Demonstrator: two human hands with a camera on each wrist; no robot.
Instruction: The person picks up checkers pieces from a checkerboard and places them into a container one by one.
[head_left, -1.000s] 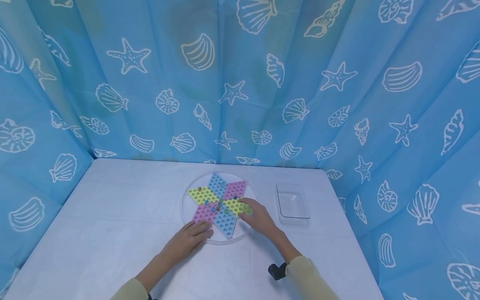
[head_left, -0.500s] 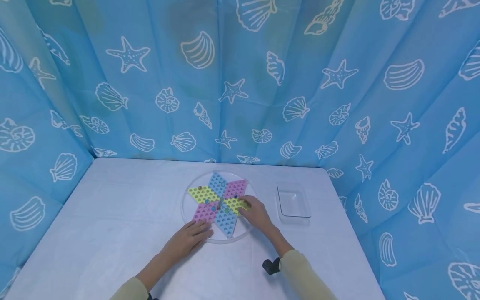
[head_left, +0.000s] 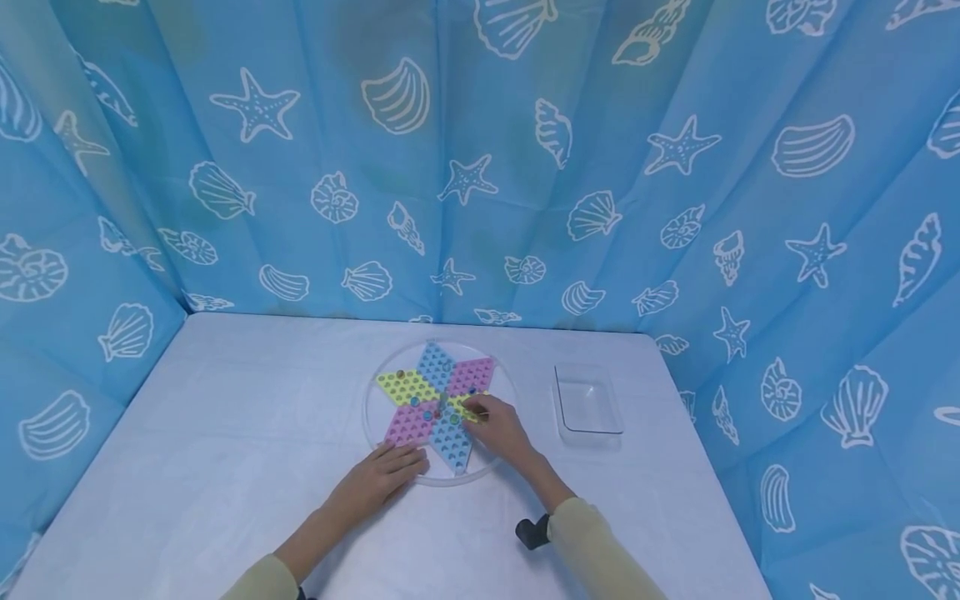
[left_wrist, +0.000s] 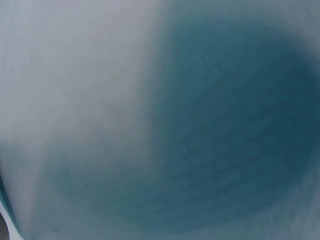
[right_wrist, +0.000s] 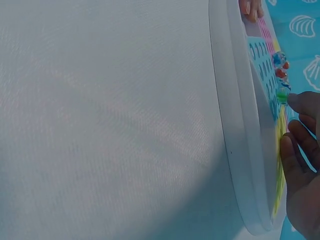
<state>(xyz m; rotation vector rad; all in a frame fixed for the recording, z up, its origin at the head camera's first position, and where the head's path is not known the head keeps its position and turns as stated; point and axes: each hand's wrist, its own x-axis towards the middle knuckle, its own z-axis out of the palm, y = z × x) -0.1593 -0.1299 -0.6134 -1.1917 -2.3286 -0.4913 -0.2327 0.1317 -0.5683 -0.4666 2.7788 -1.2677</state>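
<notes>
A round clear Chinese checkers board [head_left: 367,417] lies on the table, its six-pointed star [head_left: 405,387] in yellow, blue and pink. Several glass marbles sit in its holes, among them a green marble [head_left: 454,419] near the centre. My left hand [head_left: 386,477] rests flat-fingered on the near left rim by a pink point. Over the right yellow point is my right hand [head_left: 497,429], thumb and fingers bent. In the right wrist view a fingertip of the right hand [right_wrist: 302,145] is right beside the green marble [right_wrist: 283,94]; I cannot tell whether anything is between its fingers.
A clear rectangular container [head_left: 587,404] stands right of the board. White cloth covers the table [head_left: 225,417], with a blue shell-patterned curtain [head_left: 465,125] behind and at both sides. The left wrist view is dark and blurred.
My right hand has moved left over the yellow point, toward the board's centre, with its forearm following. My left hand stays at the rim.
</notes>
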